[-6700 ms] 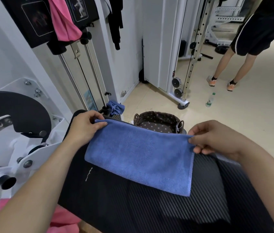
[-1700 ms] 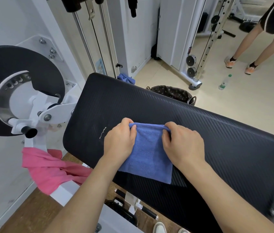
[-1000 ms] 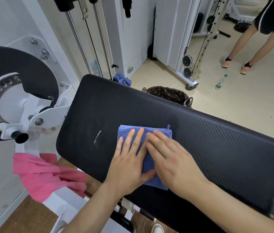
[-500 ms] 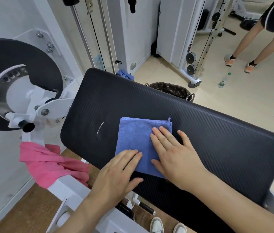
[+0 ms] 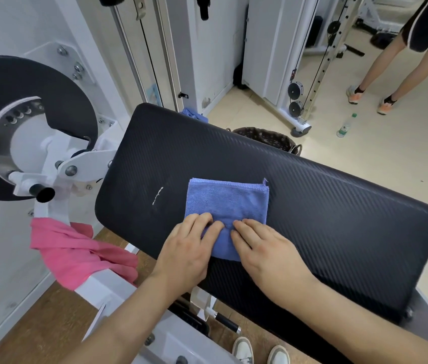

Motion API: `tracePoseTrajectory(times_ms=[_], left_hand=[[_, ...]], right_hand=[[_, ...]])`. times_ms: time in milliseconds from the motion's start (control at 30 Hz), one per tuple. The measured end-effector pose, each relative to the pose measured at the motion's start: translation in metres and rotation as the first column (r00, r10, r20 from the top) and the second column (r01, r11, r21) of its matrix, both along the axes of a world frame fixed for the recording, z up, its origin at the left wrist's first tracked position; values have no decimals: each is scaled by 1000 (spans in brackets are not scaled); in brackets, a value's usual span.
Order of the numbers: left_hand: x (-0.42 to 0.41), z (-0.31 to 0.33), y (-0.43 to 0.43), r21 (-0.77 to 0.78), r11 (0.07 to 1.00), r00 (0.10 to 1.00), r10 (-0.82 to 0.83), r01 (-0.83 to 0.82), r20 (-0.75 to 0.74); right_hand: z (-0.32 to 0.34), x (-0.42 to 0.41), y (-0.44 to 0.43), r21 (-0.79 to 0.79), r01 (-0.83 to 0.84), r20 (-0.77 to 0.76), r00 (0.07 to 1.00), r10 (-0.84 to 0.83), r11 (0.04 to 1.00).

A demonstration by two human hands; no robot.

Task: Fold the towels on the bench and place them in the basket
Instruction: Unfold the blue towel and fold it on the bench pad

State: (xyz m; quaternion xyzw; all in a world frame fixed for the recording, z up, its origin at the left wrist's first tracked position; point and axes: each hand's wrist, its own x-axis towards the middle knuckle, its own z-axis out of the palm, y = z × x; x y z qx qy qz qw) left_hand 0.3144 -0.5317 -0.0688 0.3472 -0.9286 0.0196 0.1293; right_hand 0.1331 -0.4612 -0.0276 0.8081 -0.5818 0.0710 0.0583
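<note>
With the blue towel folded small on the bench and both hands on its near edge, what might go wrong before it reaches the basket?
1. The blue towel may unfold on lifting: the left hand and right hand hold only its near edge, while the layered far edge lies free.
2. The basket sits behind the bench, mostly hidden, so a blind drop could miss it.
3. The pink towel hangs off the white frame and may slip to the floor.

Left hand [image 5: 186, 250]: yours, lower centre of frame, palm down, fingers bent and together.
Right hand [image 5: 268, 250]: just beside it, palm down, fingers bent.
Forearms: both bare, entering from the bottom edge.
</note>
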Motion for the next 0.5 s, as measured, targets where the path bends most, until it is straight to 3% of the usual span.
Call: tracePoseTrajectory(times_ms=[100,200,333,500], left_hand=[[-5,6,3,79,994,995,87,-82,-55],[-5,20,7,254,954,976,189,-157,-110],[1,25,17,589,802,984,168,-100,-62],[14,23,7,796,603,921,339,-56,-192]], right_hand=[[17,-1,-11,208,28,67,997,-43,978],[34,-13,-18,419,79,64,991,-117,904],[40,-32,-5,597,42,208,956,-205,801],[31,-42,-8,624,63,481,755,-446,779]])
